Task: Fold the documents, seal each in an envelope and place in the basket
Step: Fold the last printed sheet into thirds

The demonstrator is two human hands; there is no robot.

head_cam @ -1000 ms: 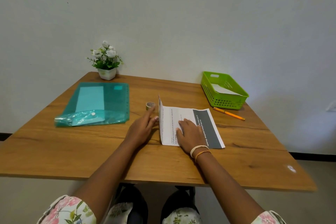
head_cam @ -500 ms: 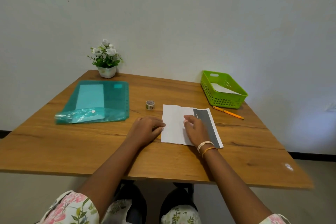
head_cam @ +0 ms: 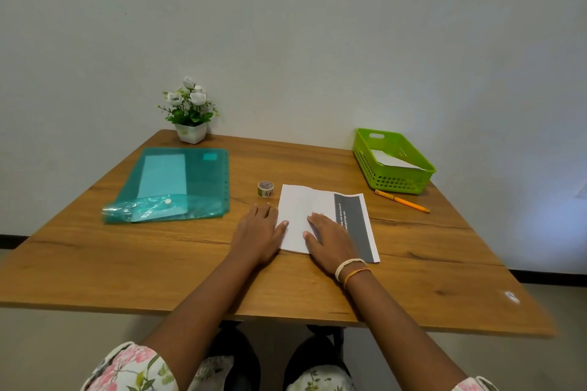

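Folded document point(head_cam: 305, 216) lies mid-counter; left hand point(head_cam: 259, 233) at its left edge, right hand point(head_cam: 330, 240) flat on top, fingers straight, slightly spread; press firmly along fold, edges aligned, before creasing.

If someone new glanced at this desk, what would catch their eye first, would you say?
Both hands, left and right, pressing a folded sheet flat at the table's centre. Next, the bright green basket at the far right and the teal folder on the left.
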